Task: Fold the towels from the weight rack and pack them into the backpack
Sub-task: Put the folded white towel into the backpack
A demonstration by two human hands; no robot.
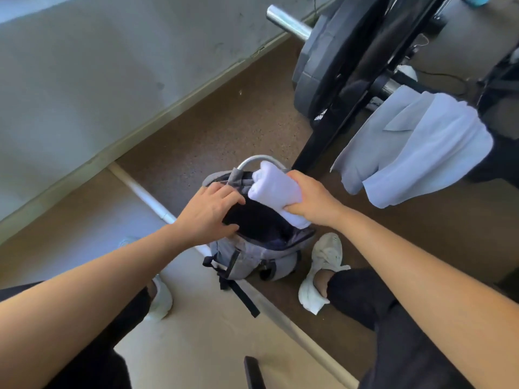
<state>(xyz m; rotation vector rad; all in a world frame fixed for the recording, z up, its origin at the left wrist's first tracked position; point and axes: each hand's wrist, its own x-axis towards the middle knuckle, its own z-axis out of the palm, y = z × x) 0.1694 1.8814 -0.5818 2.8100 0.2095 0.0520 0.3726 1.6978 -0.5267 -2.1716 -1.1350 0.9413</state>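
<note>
Now our right hand grips the rolled towel mid-length above the open backpack on the floor; left hand curls fingers on its rim; towel likely soft, light; a middle grip should stop it unrolling.

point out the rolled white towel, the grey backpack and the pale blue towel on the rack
rolled white towel (273,188): head view, bare upper side of the roll
grey fabric backpack (252,255): head view, front panel below the opening
pale blue towel (415,148): head view, middle of the hanging cloth
</note>
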